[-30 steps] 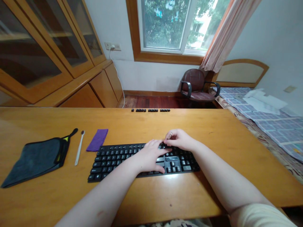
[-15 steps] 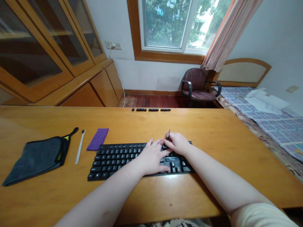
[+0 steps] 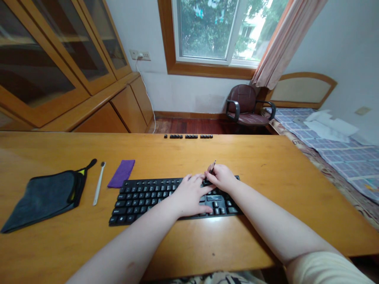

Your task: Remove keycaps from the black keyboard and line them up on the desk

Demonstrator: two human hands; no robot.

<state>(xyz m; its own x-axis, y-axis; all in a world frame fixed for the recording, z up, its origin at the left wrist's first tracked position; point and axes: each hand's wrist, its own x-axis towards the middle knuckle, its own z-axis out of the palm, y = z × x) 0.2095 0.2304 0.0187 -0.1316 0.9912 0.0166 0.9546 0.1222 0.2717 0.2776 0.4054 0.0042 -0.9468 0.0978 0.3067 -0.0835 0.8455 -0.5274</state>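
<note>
A black keyboard [image 3: 142, 201] lies on the wooden desk in front of me. My left hand [image 3: 191, 197] rests across its right half with fingers spread, pressing down on the keys. At the keyboard's back edge, my right hand [image 3: 222, 177] is closed around a slim brown tool [image 3: 212, 167] whose thin tip points up and away. The tool's lower end is hidden by my fingers, so I cannot tell what it touches. Along the desk's far edge sits a row of small black keycaps [image 3: 191, 136], set in several groups.
On the left lie a folded grey cloth [image 3: 49, 197] with a black loop, a white toothbrush [image 3: 99, 183] and a purple cloth [image 3: 122, 173]. Beyond the desk [image 3: 251, 236] stand a maroon armchair [image 3: 244, 102], a bed [image 3: 334, 146] and a glass-fronted cabinet [image 3: 83, 88].
The tool in my right hand has tilted, its tip leaning further to the right. My left hand stays on the keyboard. The view has shifted very slightly.
</note>
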